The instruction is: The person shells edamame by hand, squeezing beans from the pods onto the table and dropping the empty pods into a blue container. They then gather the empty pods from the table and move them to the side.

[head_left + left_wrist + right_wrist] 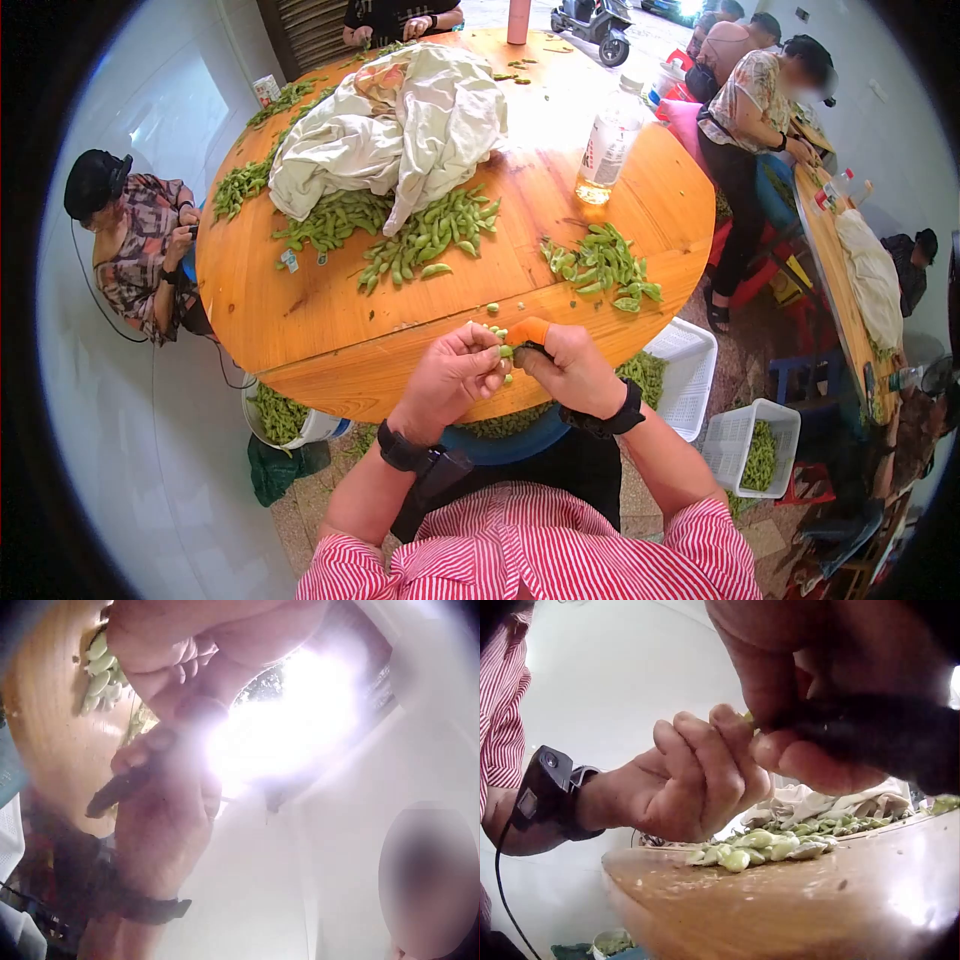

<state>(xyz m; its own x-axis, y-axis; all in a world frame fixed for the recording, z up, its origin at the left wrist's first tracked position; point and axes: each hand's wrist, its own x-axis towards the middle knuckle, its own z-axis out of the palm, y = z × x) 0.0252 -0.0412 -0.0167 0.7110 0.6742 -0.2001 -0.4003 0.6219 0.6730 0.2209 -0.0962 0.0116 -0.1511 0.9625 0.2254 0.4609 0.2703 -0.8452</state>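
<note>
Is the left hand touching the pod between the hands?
Touching. The head view shows the left hand pinching the pod with its fingertips.

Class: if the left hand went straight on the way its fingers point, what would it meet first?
Past the pod it pinches, probably the right hand, which faces it closely; depth is unclear.

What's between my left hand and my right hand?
A small green piece, likely a pod, held at the fingertips of your left hand, close to your right hand; the head view shows it.
</note>
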